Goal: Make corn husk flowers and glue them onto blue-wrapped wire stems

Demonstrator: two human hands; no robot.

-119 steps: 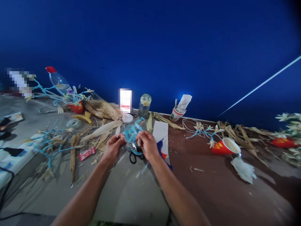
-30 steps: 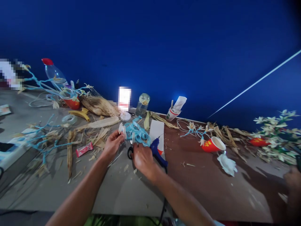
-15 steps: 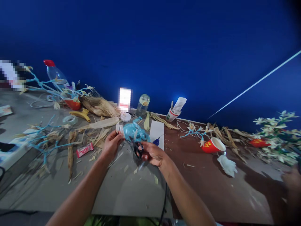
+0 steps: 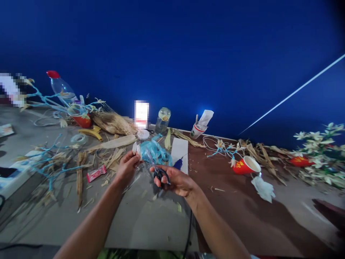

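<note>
My left hand (image 4: 126,167) is closed, pinching a small pale petal-like piece (image 4: 136,148) between thumb and fingertips. The fingers of my right hand (image 4: 176,180) are in the loops of black-handled scissors (image 4: 163,175), whose blades are hard to make out. Just beyond both hands lies a crumpled heap of light-blue strip or plastic (image 4: 154,151). To its right, a purple pointed tool (image 4: 178,164) rests on a sheet of white paper (image 4: 180,145).
Dry husks (image 4: 114,120), blue-wrapped stems (image 4: 51,167), a pink wrapper (image 4: 96,174) and a yellow clip (image 4: 91,133) are on the left. A glass jar (image 4: 162,120) stands by the blue wall. On the right are a tipped red cup (image 4: 244,166), crumpled tissue (image 4: 263,189) and white flowers (image 4: 320,154).
My right hand has turned and shifted slightly down with the scissors, away from the blue heap. My left hand stays nearly in place. The other person's hand at the far right has left the spot.
</note>
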